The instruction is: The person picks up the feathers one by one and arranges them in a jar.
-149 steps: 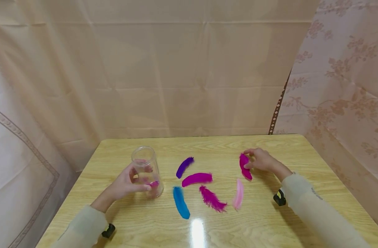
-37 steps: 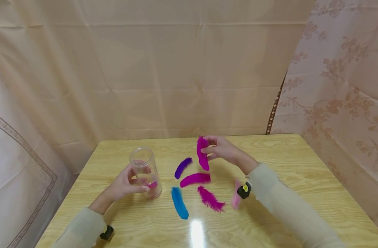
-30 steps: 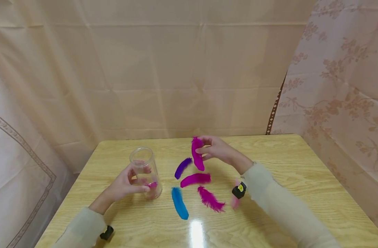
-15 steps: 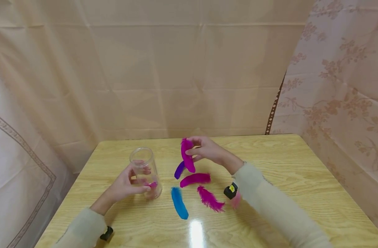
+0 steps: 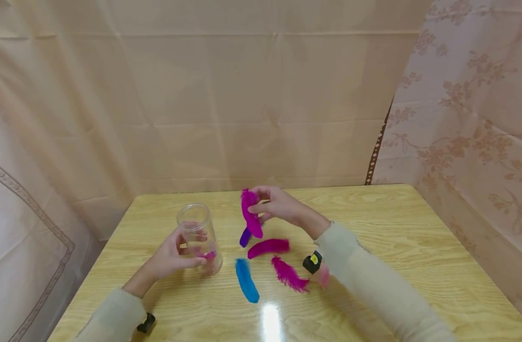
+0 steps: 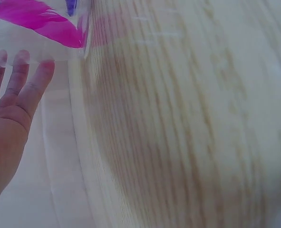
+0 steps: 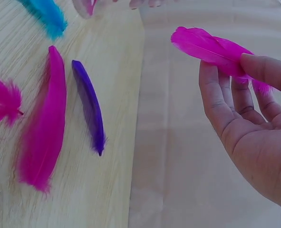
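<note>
One wood-grained table carries everything, with a glare spot nearer the wearer than the clear jar; three hangings enclose it: a plain beige cloth beyond the jar, a white one with a patterned band to its left, and a flower-printed one far to its right. One jar stands on the table, gripped by the left hand, thumb on the near side and fingers round the back. At least one pink feather lies inside, low down; I cannot tell whether there are more. Six feathers are outside, all right of the jar: one magenta feather pinched between thumb and fingers of the right hand, raised above the table; one purple, partly behind it and near the jar; one blue, nearer the wearer than the jar; two more magenta, one smooth and one frayed farther from the jar; and one pale pink, farthest from the jar, partly covered by the right sleeve.
</note>
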`<state>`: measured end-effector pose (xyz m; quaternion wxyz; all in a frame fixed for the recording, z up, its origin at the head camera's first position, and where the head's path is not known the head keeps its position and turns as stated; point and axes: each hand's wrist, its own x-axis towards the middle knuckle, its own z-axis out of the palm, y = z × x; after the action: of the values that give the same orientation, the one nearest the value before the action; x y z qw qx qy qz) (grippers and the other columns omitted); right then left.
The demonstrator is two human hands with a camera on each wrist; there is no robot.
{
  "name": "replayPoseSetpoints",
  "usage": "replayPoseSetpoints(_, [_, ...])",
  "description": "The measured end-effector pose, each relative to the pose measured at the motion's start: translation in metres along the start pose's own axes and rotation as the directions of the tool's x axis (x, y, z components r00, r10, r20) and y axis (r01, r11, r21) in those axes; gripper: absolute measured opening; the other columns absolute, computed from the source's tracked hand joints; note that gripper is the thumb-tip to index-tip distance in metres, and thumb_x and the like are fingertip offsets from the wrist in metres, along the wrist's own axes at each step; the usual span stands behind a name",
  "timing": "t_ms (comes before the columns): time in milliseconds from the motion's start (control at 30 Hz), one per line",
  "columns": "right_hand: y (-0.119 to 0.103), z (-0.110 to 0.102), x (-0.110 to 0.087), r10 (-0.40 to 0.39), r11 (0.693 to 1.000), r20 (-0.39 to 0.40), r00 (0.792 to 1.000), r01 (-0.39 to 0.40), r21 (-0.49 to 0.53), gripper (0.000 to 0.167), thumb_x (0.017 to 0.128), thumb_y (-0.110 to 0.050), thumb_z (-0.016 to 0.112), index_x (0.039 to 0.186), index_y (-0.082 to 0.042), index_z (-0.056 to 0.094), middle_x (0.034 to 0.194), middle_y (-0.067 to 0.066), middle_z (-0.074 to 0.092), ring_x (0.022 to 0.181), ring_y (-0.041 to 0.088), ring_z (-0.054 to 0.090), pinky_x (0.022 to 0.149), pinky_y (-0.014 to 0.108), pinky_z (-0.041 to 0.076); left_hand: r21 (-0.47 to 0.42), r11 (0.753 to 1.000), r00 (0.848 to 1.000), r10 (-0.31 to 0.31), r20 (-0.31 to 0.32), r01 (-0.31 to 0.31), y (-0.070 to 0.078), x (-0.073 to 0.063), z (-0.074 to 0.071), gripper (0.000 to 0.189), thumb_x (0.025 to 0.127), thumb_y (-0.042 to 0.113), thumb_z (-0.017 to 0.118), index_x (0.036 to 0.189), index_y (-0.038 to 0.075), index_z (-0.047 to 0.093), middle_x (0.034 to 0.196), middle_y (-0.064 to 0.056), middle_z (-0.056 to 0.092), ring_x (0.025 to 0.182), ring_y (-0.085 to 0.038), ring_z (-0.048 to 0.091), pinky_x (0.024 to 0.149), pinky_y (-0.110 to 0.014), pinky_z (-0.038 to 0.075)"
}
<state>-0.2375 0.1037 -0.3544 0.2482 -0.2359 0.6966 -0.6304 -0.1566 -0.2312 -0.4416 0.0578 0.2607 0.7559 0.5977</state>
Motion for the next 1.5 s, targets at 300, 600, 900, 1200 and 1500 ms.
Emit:
replayPoseSetpoints(300, [-0.014,0.014,0.007,-0.026,0.999,0.007,1.0,0.026,-0.022,0.032,0.097,-0.002,0.066,0.127,0.002,0.058,0.112,0.018,0.059,0.094,0.029,0.069,0.081,0.045,0.06,-0.002,1.0,1.0,0.02,-0.004,-0.02,-0.001,0.0,0.0,0.074,0.082,-0.007,0.08,0.141,0.007,0.039,0.133,-0.038,0.045,0.12,-0.019,0.061,0.093,-0.044,0.055])
replayPoseSetpoints(600, [-0.027,0.024,0.011,-0.04,0.998,0.03,0.999,0.041,-0.048,0.033,0.097,-0.003,0.067,0.129,0.0,0.058,0.11,0.017,0.06,0.093,0.029,0.069,0.08,0.042,0.06,0.002,1.0,1.0,0.003,-0.01,-0.003,0.0,0.002,0.0,0.075,0.081,-0.006,0.081,0.142,0.006,0.038,0.134,-0.038,0.045,0.122,-0.036,0.058,0.094,-0.046,0.054])
replayPoseSetpoints(900, [-0.031,0.03,0.015,-0.062,0.997,0.043,0.997,0.064,-0.053,0.032,0.097,-0.003,0.067,0.128,0.0,0.06,0.109,0.017,0.061,0.092,0.029,0.069,0.079,0.042,0.06,0.008,1.0,1.0,0.007,-0.012,-0.007,-0.001,0.003,-0.001,0.074,0.081,-0.006,0.081,0.141,0.007,0.039,0.134,-0.035,0.047,0.122,-0.038,0.058,0.093,-0.045,0.055])
replayPoseSetpoints(1200, [-0.041,0.036,0.018,-0.073,0.994,0.041,0.996,0.076,-0.072,0.033,0.097,-0.005,0.068,0.128,-0.003,0.061,0.11,0.016,0.062,0.094,0.029,0.069,0.08,0.042,0.06,0.018,1.0,1.0,-0.008,-0.014,0.008,-0.003,0.004,-0.003,0.074,0.081,-0.004,0.081,0.141,0.009,0.039,0.134,-0.036,0.047,0.121,-0.031,0.059,0.093,-0.044,0.056])
replayPoseSetpoints(1500, [-0.055,0.043,0.024,-0.122,0.991,0.058,0.991,0.125,-0.047,0.035,0.097,-0.004,0.067,0.131,-0.002,0.059,0.111,0.016,0.063,0.095,0.028,0.069,0.08,0.042,0.06,0.02,0.999,1.0,-0.024,-0.013,0.025,-0.002,0.002,-0.002,0.075,0.082,-0.002,0.082,0.142,0.011,0.039,0.136,-0.026,0.052,0.122,-0.035,0.058,0.093,-0.044,0.055])
